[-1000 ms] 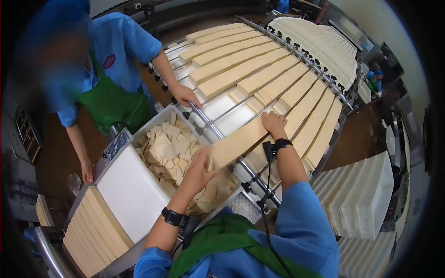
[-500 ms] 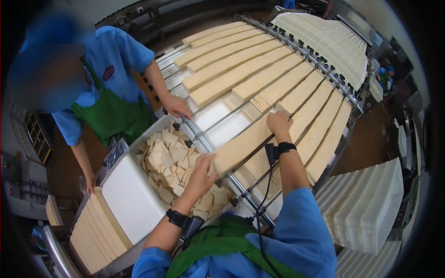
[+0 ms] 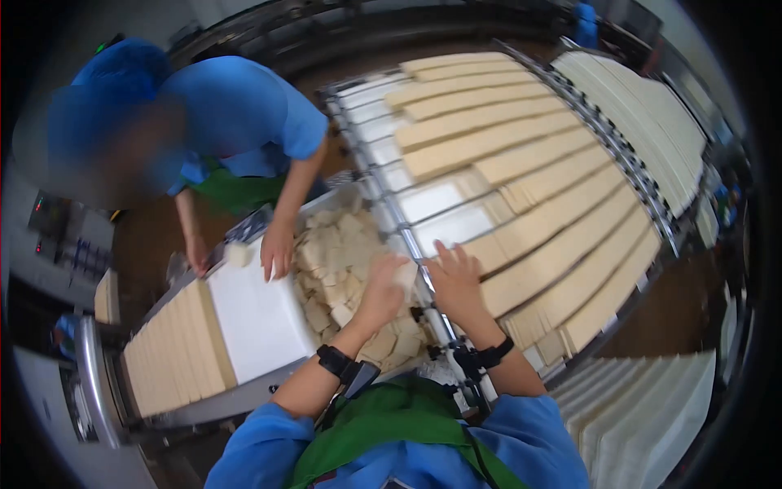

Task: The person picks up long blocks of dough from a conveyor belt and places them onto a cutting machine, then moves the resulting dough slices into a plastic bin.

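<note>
My left hand (image 3: 384, 292) is over the edge of a bin of loose square wafers (image 3: 326, 269), its fingers closed on a pale wafer piece (image 3: 406, 274), slightly blurred. To its right, my right hand (image 3: 456, 281) has its fingers spread at the near end of a row of stacked wafers (image 3: 521, 232), just beyond the metal rail (image 3: 413, 244). Long rows of cream wafers lie between thin bars on the slanted rack. Part of the rack's white surface (image 3: 444, 213) shows left of my right hand.
Across the bin a co-worker (image 3: 244, 114) leans over a white board (image 3: 257, 314), both hands near a small pale piece (image 3: 238, 254). Wafers stand in a row (image 3: 175, 350) at the lower left. White corrugated sheets (image 3: 652, 407) are at the lower right.
Both my hands have come off the long wafer row toward the bin and rail; my left now has a small piece. The co-worker's hand left the rail for the white board. The view has shifted.
</note>
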`<act>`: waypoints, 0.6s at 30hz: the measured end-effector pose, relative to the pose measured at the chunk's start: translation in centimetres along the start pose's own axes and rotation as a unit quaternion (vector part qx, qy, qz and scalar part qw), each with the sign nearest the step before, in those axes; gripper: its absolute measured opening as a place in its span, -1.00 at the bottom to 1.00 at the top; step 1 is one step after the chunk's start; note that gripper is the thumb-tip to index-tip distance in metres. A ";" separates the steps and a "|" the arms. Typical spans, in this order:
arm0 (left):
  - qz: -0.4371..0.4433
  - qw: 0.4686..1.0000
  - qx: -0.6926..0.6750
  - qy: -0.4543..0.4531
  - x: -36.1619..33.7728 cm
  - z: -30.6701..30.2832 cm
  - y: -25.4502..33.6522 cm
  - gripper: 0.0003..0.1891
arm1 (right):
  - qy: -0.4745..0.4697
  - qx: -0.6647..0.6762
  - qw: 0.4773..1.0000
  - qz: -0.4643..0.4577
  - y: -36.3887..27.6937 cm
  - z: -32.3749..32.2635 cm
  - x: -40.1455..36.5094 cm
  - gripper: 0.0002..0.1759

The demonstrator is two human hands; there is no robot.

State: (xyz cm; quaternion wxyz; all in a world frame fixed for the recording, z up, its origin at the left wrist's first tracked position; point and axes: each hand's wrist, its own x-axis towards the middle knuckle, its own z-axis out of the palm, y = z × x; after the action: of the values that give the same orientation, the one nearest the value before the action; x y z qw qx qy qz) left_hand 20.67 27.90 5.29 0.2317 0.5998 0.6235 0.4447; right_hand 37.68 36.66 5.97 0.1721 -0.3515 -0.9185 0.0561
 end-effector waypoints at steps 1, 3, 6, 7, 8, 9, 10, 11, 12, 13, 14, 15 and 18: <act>0.005 0.999 0.052 0.010 -1.3 -1.4 -0.1 -0.52 | -0.047 -0.020 0.998 0.024 0.4 0.6 0.1 -0.58; 0.009 0.988 0.151 0.025 -4.8 -3.4 0.7 -0.57 | -0.046 -0.009 0.997 0.065 0.4 0.8 0.0 -0.59; -0.256 0.907 -0.319 -0.104 -10.5 -8.7 4.0 -0.67 | -0.106 -0.012 0.993 0.058 0.6 1.4 0.1 -0.56; -0.216 0.904 -0.303 -0.209 -12.8 -10.9 4.1 -0.66 | -0.088 -0.025 0.994 0.053 0.2 1.7 0.0 -0.55; -0.171 0.891 -0.282 -0.313 -15.0 -13.1 4.1 -0.61 | -0.065 -0.039 0.996 0.050 -0.2 2.0 0.1 -0.53; -0.109 0.879 -0.327 -0.328 -17.2 -14.4 4.7 -0.66 | -0.040 -0.053 0.997 0.048 -0.6 2.3 0.6 -0.51; -0.045 0.862 -0.369 -0.345 -19.1 -15.5 5.9 -0.70 | -0.038 -0.013 0.999 0.026 -1.1 2.7 1.0 -0.49; -0.037 0.876 -0.322 -0.356 -19.9 -17.6 8.5 -0.67 | -0.038 0.028 0.999 0.007 -1.6 3.1 1.2 -0.47; -0.029 0.887 -0.272 -0.372 -20.1 -19.9 11.5 -0.64 | -0.036 0.070 0.997 -0.008 -2.2 3.5 1.4 -0.45; 0.075 0.884 -0.260 -0.381 -20.2 -21.4 14.0 -0.58 | -0.010 0.052 0.997 -0.051 -3.3 3.7 2.0 -0.42; 0.180 0.868 -0.249 -0.390 -20.4 -22.6 15.9 -0.52 | -0.026 0.100 0.994 -0.048 -4.4 4.2 2.7 -0.47; 0.248 0.835 -0.253 -0.420 -21.8 -22.9 17.2 -0.47 | -0.045 0.145 0.988 -0.041 -5.4 4.9 3.4 -0.51; 0.379 0.739 -0.292 -0.475 -23.9 -22.8 19.6 -0.40 | -0.110 0.046 0.993 -0.024 -6.6 7.0 4.5 -0.69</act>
State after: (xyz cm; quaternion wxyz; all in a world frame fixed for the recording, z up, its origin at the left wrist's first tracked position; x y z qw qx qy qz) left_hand 16.69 -3.51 27.11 0.4736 0.8231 -0.0066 0.3132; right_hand 27.92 34.84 2.17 0.0872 -0.3124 -0.9366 0.1324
